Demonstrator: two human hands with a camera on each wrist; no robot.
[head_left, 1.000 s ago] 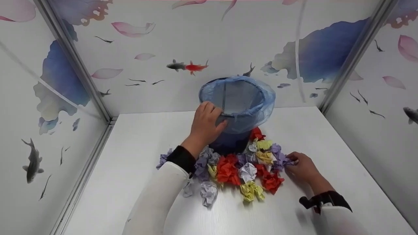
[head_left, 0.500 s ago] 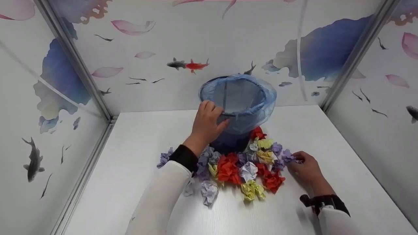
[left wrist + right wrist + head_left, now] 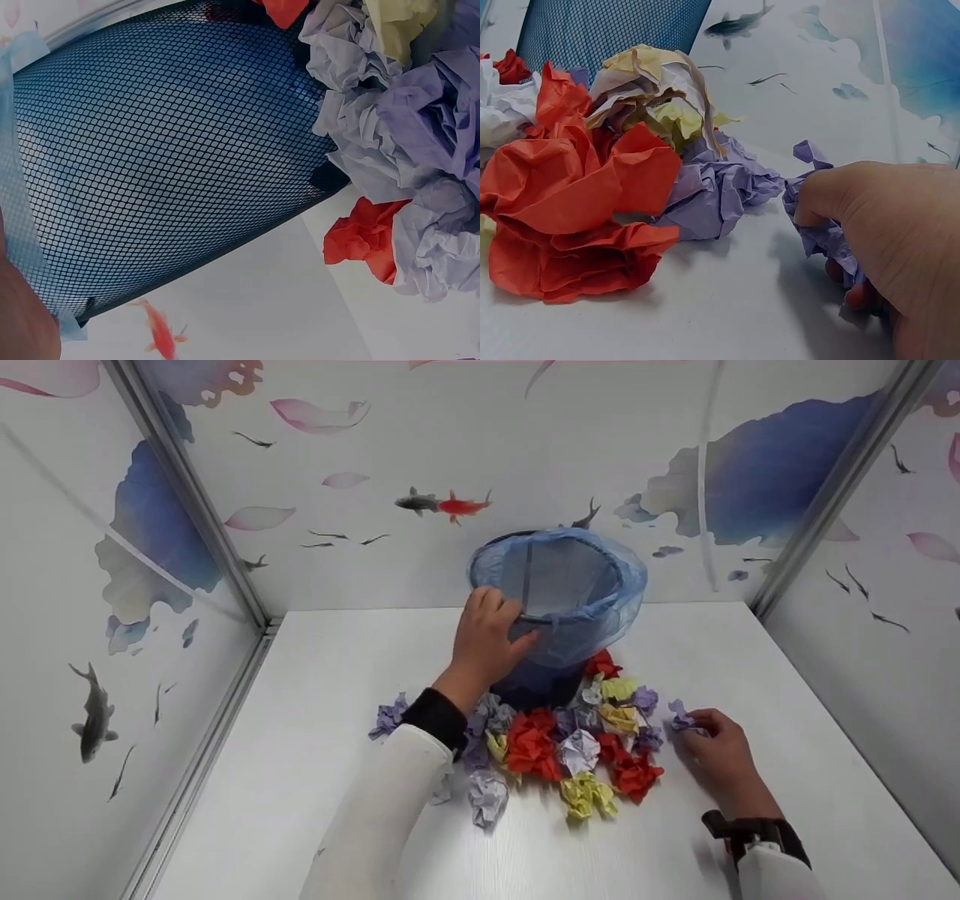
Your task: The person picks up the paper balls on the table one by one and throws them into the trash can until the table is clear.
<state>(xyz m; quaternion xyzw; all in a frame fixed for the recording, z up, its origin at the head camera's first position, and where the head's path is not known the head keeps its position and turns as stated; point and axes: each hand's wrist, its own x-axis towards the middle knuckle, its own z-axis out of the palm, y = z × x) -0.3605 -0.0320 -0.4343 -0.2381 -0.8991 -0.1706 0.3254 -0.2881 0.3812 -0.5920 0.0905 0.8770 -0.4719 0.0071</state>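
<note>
Cropped in its wrist view, the left hand [image 3: 486, 639] grips the bin [image 3: 541, 686]; the right hand [image 3: 724, 746] pinches purple paper [image 3: 683, 720] between fingers [image 3: 710, 718].

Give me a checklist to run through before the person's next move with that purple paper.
1. Right hand grips crumpled purple paper: ok.
2. That paper apart from the crumpled-paper heap in the head view: ok.
3. Left hand grips mesh wastebasket at its rim: ok.
4. Blue plastic liner folded over the rim's right side: ok.
5. Wastebasket mouth open: ok.
6. Wastebasket base flat on the table: cannot tell; paper hides its front.
</note>
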